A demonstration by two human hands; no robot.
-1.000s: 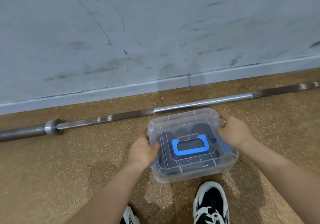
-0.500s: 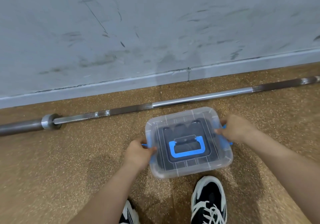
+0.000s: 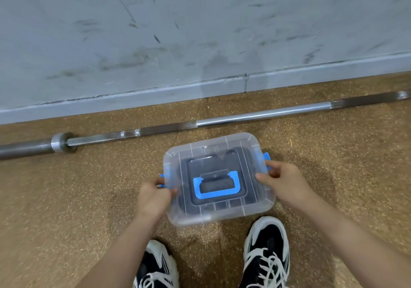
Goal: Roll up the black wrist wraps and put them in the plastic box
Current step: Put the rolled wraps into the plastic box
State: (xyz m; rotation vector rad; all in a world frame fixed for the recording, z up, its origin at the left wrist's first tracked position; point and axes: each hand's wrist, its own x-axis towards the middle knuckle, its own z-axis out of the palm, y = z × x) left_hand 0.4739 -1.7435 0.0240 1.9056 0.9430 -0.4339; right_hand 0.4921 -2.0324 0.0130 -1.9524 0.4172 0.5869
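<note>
2 latches (image 3: 266, 156) sit half-hidden under left hand (image 3: 153, 196) and right hand (image 3: 287, 183).

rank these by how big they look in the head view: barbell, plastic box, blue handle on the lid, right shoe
1. barbell, spanning nearly the whole frame
2. plastic box
3. right shoe, though it is cut off at the bottom edge and nearer the camera
4. blue handle, clearly smallest

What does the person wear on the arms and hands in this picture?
The left hand and right hand are bare, without gloves. Both forearms are bare too: no sleeve, watch or wristband is in view.
</note>
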